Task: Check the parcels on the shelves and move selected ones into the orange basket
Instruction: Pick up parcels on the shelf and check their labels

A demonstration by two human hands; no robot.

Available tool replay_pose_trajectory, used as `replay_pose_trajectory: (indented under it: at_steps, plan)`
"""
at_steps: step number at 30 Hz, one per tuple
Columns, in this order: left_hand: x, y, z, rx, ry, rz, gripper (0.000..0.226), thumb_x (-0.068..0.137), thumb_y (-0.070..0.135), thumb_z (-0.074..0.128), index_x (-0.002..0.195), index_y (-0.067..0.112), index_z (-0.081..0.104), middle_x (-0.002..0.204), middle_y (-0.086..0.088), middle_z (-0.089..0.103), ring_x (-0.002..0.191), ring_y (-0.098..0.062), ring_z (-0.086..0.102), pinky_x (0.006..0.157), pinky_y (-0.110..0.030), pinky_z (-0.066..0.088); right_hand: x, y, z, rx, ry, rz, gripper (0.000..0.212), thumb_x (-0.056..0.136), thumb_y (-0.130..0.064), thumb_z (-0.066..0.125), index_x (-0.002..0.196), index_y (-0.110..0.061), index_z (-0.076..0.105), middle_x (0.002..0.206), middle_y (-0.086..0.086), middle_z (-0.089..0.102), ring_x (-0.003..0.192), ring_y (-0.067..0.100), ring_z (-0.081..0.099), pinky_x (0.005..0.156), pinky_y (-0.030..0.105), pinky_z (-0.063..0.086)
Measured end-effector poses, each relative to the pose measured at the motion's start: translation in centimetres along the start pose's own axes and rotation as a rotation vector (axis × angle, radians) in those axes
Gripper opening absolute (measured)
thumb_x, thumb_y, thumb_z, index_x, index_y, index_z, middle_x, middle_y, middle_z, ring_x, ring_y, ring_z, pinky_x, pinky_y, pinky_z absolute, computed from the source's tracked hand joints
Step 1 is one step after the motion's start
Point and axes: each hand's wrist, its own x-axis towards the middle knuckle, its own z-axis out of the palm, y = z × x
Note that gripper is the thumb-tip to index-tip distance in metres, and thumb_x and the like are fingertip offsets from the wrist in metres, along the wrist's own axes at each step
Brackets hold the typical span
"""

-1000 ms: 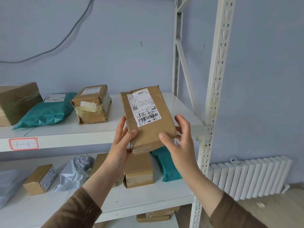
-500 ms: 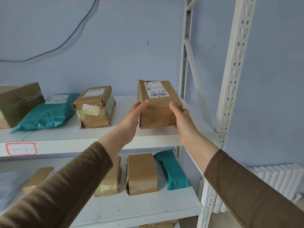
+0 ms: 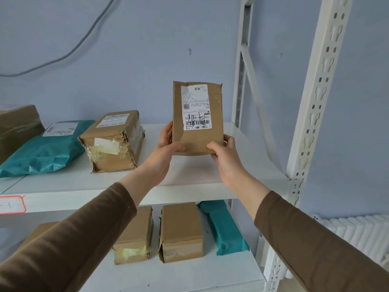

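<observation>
Item: brown parcel (image 3: 197, 119), upright, label facing you, above the upper shelf (image 3: 189, 186) at its right end. Your left hand (image 3: 166, 150) and right hand (image 3: 225, 157) each grip its lower corners, fingers curled round the edges.

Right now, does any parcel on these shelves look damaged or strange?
Yes. The brown box on the upper shelf, left of the held parcel, has a torn, crumpled front edge patched with yellowed tape. The held parcel's label is wrinkled and partly peeling.
</observation>
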Motion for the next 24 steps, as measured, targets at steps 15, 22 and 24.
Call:
replay_pose_trajectory:
  at_steps: [15,22,24]
  plan:
    - [0.8,-0.6,0.4,-0.003,0.019,0.037,0.091,0.072,0.001,0.058,0.154,0.030,0.029,0.155,0.000,0.049,0.141,-0.021,0.046,0.100,-0.027,0.044,1.3,0.3,-0.5,0.034,-0.021,-0.038,0.045,0.090,-0.002,0.061,0.129,-0.018,0.044,0.120,0.003,0.063,0.119,0.021,0.060,0.099,0.029,0.049]
    - [1.2,-0.2,0.2,0.056,0.041,-0.084,0.069,0.090,0.005,0.060,0.150,0.037,0.045,0.126,0.016,0.067,0.112,-0.008,0.060,0.090,-0.025,0.045,1.4,-0.2,-0.4,-0.005,0.011,0.015,0.044,0.093,-0.014,0.067,0.133,-0.015,0.049,0.115,-0.001,0.065,0.113,0.018,0.062,0.104,0.033,0.050]
    - [1.6,-0.2,0.1,0.075,0.048,-0.149,0.052,0.099,0.013,0.054,0.144,0.038,0.053,0.111,0.020,0.070,0.096,-0.002,0.062,0.082,-0.025,0.044,1.9,-0.3,-0.3,-0.050,0.024,0.067,0.045,0.094,-0.028,0.069,0.134,-0.016,0.052,0.118,-0.003,0.066,0.114,0.016,0.062,0.111,0.040,0.047]
